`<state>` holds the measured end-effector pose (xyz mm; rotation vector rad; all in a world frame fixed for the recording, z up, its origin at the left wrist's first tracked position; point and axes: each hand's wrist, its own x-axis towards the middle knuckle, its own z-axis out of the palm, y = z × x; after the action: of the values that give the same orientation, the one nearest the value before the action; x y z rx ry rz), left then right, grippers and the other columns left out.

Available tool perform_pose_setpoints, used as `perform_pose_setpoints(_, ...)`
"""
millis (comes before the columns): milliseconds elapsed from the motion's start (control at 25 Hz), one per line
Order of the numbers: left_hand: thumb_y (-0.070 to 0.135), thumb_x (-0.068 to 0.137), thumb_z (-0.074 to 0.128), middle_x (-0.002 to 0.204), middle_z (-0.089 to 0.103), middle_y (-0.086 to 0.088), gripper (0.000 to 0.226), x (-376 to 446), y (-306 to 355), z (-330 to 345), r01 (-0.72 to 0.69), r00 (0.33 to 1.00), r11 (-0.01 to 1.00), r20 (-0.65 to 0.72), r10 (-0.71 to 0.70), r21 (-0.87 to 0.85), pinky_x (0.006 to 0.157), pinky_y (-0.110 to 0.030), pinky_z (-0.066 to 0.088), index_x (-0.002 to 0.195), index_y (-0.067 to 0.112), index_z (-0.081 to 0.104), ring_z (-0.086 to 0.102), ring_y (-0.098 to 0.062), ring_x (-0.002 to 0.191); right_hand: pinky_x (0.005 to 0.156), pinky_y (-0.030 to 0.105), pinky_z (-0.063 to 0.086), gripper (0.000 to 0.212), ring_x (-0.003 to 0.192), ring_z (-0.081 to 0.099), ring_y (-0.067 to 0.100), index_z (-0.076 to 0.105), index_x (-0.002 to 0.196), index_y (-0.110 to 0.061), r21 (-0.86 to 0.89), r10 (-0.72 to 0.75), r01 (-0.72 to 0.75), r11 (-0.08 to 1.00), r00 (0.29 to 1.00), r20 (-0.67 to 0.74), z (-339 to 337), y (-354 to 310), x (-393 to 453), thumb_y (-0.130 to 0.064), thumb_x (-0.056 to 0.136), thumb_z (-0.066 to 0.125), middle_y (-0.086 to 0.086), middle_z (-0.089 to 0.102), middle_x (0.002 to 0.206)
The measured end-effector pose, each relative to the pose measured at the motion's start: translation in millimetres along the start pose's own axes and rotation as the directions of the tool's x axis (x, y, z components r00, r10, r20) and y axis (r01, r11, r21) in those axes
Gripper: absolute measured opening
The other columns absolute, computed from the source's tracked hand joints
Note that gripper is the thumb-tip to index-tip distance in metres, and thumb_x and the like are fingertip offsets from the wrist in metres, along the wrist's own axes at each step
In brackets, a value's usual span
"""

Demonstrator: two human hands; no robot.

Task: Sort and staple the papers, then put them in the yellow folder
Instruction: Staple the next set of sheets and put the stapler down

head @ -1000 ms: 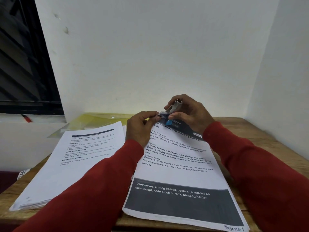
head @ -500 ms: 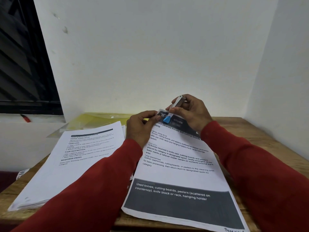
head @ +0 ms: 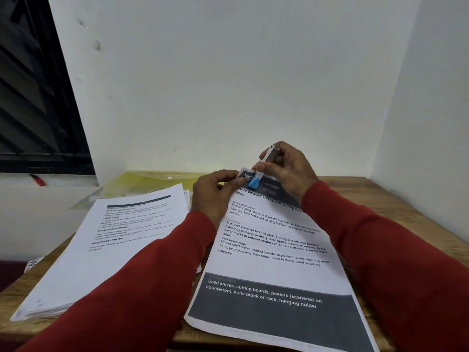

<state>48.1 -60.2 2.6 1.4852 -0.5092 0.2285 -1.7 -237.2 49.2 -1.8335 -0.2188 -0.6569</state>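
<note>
Yellow folder (head: 152,182) lies flat behind the paper stack (head: 101,250), contents unclear.

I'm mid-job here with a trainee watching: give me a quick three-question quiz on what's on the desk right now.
1. True or false: the right hand holds the stapler at the top corner of the kitchen sheet.
2. Where does the yellow folder lie? A) on top of the left paper stack B) at the back of the desk, by the wall C) under the right sleeve
3. Fill in: the left hand pinches the sheet's top ____ corner.

Key: 1 true; 2 B; 3 left.
</note>
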Motion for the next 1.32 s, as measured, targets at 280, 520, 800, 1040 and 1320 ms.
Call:
perform_pose_setpoints(280, 0.015, 0.08, 0.082, 0.084, 0.077, -0.002, 0.009, 0.5, -1.2, 1.7, -0.01, 1.0, 0.999, -0.016, 0.011, 0.032, 0.076, -0.038, 0.057, 0.086, 0.02, 0.079, 0.066, -0.017, 0.073, 0.082, 0.032, 0.056, 0.019, 0.085, 0.071, 0.021, 0.054, 0.108, -0.002, 0.178, -0.005, -0.001, 0.984, 0.999, 0.034, 0.5, -7.7, -4.8, -0.007, 0.093, 0.065, 0.021, 0.07, 0.094)
perform_pose_setpoints(520, 0.017, 0.079, 0.082, 0.083, 0.077, -0.001, 0.009, 2.4, -3.8, 1.1, -0.006, 1.0, 0.999, -0.019, 0.007, 0.044, 0.076, -0.038, 0.057, 0.082, 0.024, 0.078, 0.066, -0.017, 0.073, 0.08, 0.034, 0.059, 0.021, 0.091, 0.072, 0.03, 0.047, 0.115, -0.005, 0.205, 0.018, -0.041, 0.978, 0.994, 0.111, -0.4, -12.3, -7.4, -0.006, 0.097, 0.058, 0.028, 0.07, 0.106)
perform_pose_setpoints(800, 0.016, 0.08, 0.082, 0.085, 0.077, -0.004, 0.008, 2.2, -2.8, 1.3, 0.015, 1.0, 0.999, -0.022, -0.014, 0.038, 0.073, -0.031, 0.057, 0.086, 0.019, 0.079, 0.067, -0.014, 0.071, 0.09, 0.042, 0.057, 0.033, 0.093, 0.073, 0.031, 0.05, 0.117, -0.006, 0.162, 0.063, -0.076, 0.984, 0.994, 0.085, -1.4, -7.2, -4.6, -0.007, 0.089, 0.069, 0.024, 0.073, 0.102)
perform_pose_setpoints(1040, 0.017, 0.081, 0.081, 0.087, 0.077, -0.005, 0.007, 0.4, -0.8, 1.1, 0.025, 0.999, 0.998, -0.023, -0.023, 0.057, 0.071, -0.025, 0.055, 0.087, 0.014, 0.079, 0.069, -0.011, 0.074, 0.068, 0.035, 0.059, 0.042, 0.072, 0.069, 0.029, 0.04, 0.133, -0.015, 0.386, 0.179, -0.122, 0.914, 0.977, -0.114, 5.9, -3.8, 0.1, -0.014, 0.097, 0.061, 0.017, 0.073, 0.095)
perform_pose_setpoints(1320, 0.017, 0.082, 0.08, 0.078, 0.073, 0.006, 0.015, -2.7, -0.9, -2.1, 0.036, 0.999, 0.993, 0.004, -0.036, 0.114, 0.077, -0.025, 0.054, 0.073, 0.028, 0.075, 0.067, -0.012, 0.077, 0.048, 0.05, 0.059, 0.02, 0.08, 0.061, 0.039, 0.04, 0.121, -0.007, 0.8, 0.604, -0.212, 0.562, 0.765, -0.222, -22.9, 20.7, 13.5, -0.003, 0.103, 0.046, 0.017, 0.048, 0.098)
